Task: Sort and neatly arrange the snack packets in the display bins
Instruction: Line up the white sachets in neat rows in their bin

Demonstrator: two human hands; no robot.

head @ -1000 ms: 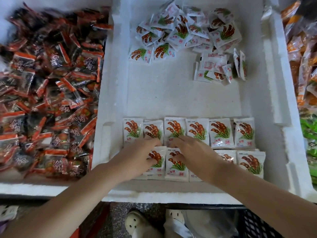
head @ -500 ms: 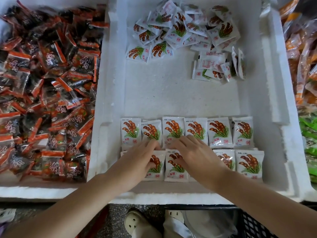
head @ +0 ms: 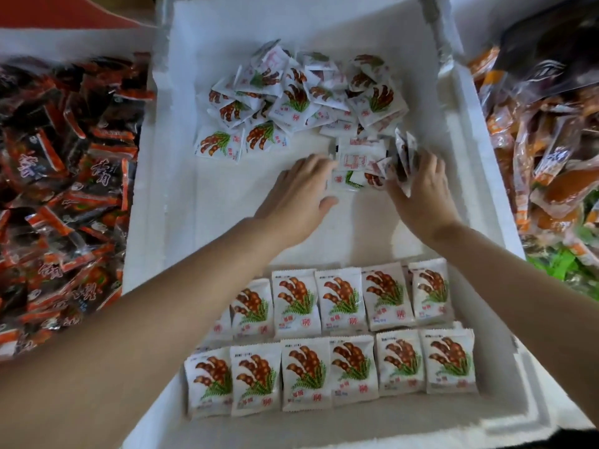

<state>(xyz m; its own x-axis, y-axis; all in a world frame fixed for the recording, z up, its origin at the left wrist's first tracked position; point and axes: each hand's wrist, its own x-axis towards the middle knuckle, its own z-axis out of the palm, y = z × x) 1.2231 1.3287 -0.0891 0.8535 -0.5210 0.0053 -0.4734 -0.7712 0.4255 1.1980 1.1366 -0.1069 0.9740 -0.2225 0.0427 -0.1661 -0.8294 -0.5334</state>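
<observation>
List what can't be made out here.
Head view: left end of the far arranged row, covered by the left forearm.
Head view: fingers of the right hand, behind the upright packets; grip unclear.
Head view: orange packets, cut off by the right edge.
Head view: packet print, too small.

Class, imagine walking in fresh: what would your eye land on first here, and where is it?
Two neat rows of white packets line the near end of the foam bin. Beyond them, the left hand and right hand reach into loose packets heaped at its far end.
</observation>
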